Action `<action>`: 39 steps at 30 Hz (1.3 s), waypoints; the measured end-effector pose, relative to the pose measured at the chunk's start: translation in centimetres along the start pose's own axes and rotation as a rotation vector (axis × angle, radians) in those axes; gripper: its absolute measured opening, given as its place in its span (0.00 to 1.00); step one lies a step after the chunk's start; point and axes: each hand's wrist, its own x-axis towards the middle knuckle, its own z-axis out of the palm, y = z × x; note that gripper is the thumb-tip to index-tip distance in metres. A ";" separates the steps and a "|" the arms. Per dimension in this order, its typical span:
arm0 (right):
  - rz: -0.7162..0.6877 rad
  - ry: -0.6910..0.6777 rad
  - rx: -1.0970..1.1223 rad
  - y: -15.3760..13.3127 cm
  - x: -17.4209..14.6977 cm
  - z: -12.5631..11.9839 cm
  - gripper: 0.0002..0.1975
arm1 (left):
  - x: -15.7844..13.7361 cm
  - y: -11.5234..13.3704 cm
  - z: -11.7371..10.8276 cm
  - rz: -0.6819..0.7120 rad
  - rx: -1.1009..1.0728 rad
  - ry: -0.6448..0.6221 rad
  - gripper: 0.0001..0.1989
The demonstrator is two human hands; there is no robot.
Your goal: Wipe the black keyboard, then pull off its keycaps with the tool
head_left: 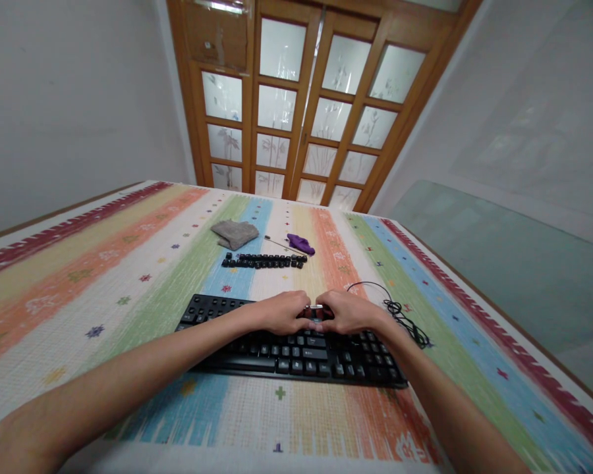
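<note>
A black keyboard point(304, 365) lies in front of me on the striped cloth. Some keys in its upper rows look bare of caps. My left hand point(289, 313) and my right hand point(343, 311) meet over its upper right part, fingers bent and pinching. Between the fingertips shows a small metal-and-dark-red piece point(315, 307), too small to name. The thumbs nearly touch just above the keys. Beyond the keyboard, loose black keycaps point(264, 261) are laid out in two rows.
A grey cloth point(234, 233), a thin brush point(281, 244) and a purple cloth point(301, 243) lie behind the keycaps. The keyboard's black cable point(406, 317) is bundled at the right. A striped tablecloth point(143, 316) covers the table; wooden glazed doors point(296, 99) stand beyond.
</note>
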 end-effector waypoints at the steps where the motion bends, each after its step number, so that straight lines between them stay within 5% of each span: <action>1: -0.009 -0.004 0.015 0.0 0.1 0.0 0.11 | 0.0 0.0 0.0 0.010 -0.005 -0.002 0.12; 11: -0.070 0.234 0.161 0.6 -0.3 0.3 0.06 | -0.4 -0.6 -0.4 -0.058 -0.244 0.164 0.08; 15: 0.052 0.324 0.073 1.1 0.6 -0.2 0.05 | -1.4 -1.8 -1.3 -0.076 -0.301 0.288 0.09; 22: 0.269 0.334 -0.050 3.9 4.6 -0.2 0.06 | -6.7 -6.3 -3.0 -0.194 -0.250 0.373 0.13; 30: 0.332 0.375 -0.056 6.2 7.6 0.0 0.07 | -14.5 -12.6 -3.8 -0.442 -0.251 0.523 0.20; 39: 0.345 0.417 -0.045 5.7 8.5 -0.8 0.08 | -16.3 -13.5 -2.7 -0.433 -0.232 0.562 0.21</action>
